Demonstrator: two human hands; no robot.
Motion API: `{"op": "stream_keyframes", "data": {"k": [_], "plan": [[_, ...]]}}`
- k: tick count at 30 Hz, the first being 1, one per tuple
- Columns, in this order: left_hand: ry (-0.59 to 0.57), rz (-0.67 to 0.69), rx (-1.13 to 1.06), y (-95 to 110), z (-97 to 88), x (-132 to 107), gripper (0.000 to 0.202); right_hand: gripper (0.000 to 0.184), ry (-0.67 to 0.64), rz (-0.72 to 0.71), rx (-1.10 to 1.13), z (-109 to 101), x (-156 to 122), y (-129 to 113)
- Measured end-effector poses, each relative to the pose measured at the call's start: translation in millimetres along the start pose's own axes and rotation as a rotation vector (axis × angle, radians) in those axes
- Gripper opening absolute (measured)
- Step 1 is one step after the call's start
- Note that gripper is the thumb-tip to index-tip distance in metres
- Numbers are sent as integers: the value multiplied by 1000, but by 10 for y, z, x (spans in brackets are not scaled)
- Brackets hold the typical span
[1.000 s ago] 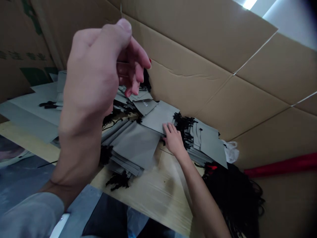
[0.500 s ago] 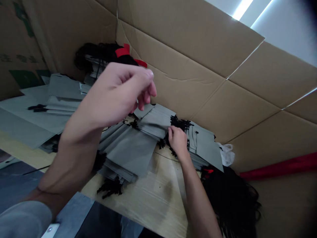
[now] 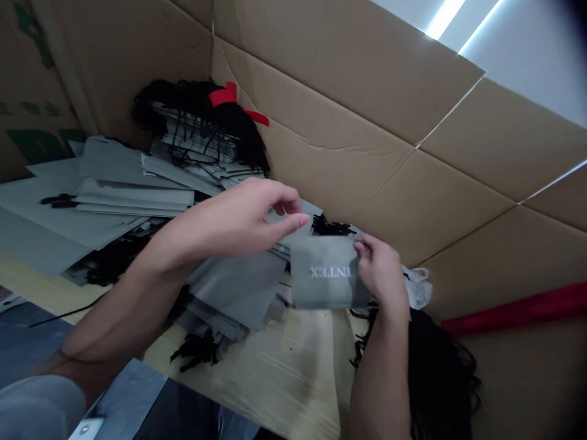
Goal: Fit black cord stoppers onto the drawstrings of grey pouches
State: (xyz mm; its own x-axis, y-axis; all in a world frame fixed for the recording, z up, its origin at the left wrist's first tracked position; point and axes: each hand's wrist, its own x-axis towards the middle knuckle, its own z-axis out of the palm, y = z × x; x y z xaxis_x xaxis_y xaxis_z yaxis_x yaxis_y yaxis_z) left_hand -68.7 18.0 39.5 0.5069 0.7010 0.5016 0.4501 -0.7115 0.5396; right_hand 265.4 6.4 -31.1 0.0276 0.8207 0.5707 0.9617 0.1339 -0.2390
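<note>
My right hand (image 3: 380, 269) pinches the right edge of a small grey pouch (image 3: 323, 281) with white lettering that reads upside down. The pouch hangs above the table, its face toward me. Just left of it, my left hand (image 3: 268, 217) hovers with thumb and fingers apart, holding nothing. Under and beside the left hand lie a stack of grey pouches (image 3: 238, 287) with black cord ends (image 3: 197, 353) at its front. More black cord ends (image 3: 331, 226) show behind the held pouch.
Grey pouches (image 3: 110, 162) are heaped at the left. Behind them sits a pile of black cords (image 3: 188, 91) with a red strap (image 3: 223, 96). Another black cord bundle (image 3: 440, 373) and a clear plastic bag (image 3: 418, 287) are at the right. Cardboard walls (image 3: 321, 122) enclose the wooden table (image 3: 293, 373).
My right hand has drawn a grey pouch off the back stack and moved right with it. My left hand has come down and right toward the pouch, its fingers opening.
</note>
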Motion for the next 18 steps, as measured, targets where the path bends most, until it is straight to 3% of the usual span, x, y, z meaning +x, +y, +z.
{"op": "stream_keyframes", "data": {"k": [2,5,7,10,14,18], "plan": [[104,-29,-77,50,-76,-38,26,30,-132,-35,-15,102,18,120],[280,-74,-148,113,-208,-92,24,18,-182,-74,-50,318,31,63],[421,-78,-173,131,-279,-121,25,7,-194,-141,-44,482,17,-171],[587,-65,-186,120,-341,-159,26,20,-313,-358,47,759,-37,-731],[629,-82,-163,57,-388,-203,30,43,-501,-710,155,1156,-104,-1430],[630,-101,-191,21,-450,-237,30,51,-563,-850,147,1442,-105,-1703]]}}
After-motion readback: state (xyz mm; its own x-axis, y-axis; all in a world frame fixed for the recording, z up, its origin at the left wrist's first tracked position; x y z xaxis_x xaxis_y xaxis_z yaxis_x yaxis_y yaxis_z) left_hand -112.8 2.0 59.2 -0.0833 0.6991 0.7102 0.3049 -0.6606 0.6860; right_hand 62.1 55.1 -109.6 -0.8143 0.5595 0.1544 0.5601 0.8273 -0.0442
